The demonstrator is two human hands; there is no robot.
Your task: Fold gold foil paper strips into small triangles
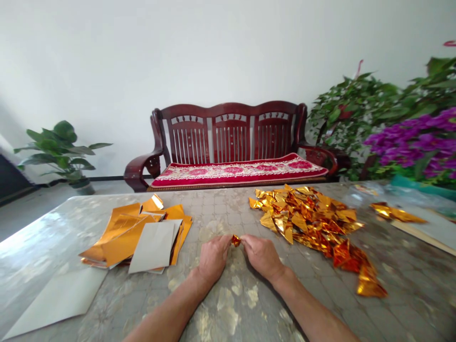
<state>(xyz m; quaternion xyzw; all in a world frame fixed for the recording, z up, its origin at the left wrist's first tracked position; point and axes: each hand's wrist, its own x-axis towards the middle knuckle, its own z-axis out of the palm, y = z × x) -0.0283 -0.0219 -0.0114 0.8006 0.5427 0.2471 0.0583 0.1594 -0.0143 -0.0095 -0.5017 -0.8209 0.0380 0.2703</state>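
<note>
Between my two hands, above the middle of the table, is a small piece of folded gold foil paper (pixel 235 241). My left hand (pixel 214 256) pinches its left end, with the fingers closed. The right end is pinched by my right hand (pixel 262 255), also closed. My fingers hide most of the piece, so its full shape does not show. Left of my hands lies a loose stack of gold foil paper sheets (pixel 124 232), with a pale back side (pixel 156 244) facing up on top. To the right spreads a heap of folded gold foil pieces (pixel 302 213).
A single pale sheet (pixel 59 299) lies at the table's left front. Clear plastic wrapping (pixel 370 192) and a pale board (pixel 432 228) are at the right. Behind the table (pixel 228 304) stands a wooden bench (pixel 231 133). Purple flowers (pixel 420 142) rise at the right edge.
</note>
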